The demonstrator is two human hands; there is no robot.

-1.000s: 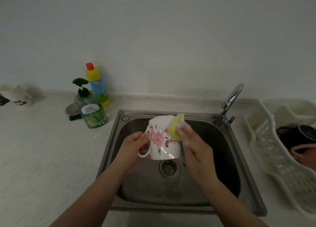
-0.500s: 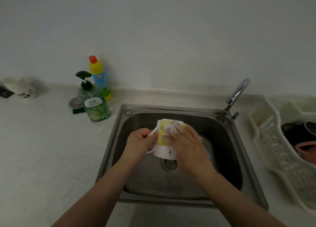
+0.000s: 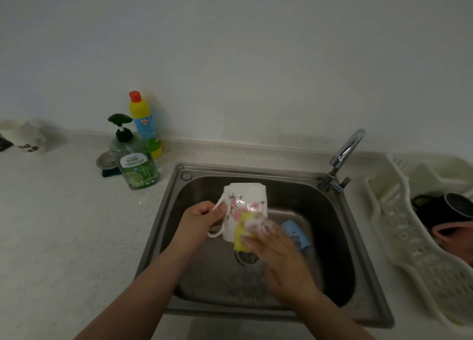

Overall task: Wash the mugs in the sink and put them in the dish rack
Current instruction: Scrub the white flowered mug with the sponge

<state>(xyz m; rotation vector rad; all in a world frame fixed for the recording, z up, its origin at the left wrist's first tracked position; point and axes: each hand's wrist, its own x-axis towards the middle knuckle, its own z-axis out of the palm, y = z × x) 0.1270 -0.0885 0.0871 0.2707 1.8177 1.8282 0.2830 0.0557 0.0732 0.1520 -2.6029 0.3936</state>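
Observation:
A white mug with pink flowers is held upside down over the steel sink. My left hand grips its handle. My right hand, foamy at the fingers, holds a yellow sponge against the mug's lower side. A blue mug lies in the sink behind my right hand, partly hidden. The white dish rack stands to the right of the sink and holds a black mug and a pink one.
The tap rises at the sink's back right corner. A green soap dispenser, a yellow and blue bottle and a metal sink plug stand at the back left. A white cup lies at the far left.
The sponge has slid from the mug's upturned base down to its lower side near the rim. The flower pattern faces me again. The blue mug shows behind my right hand.

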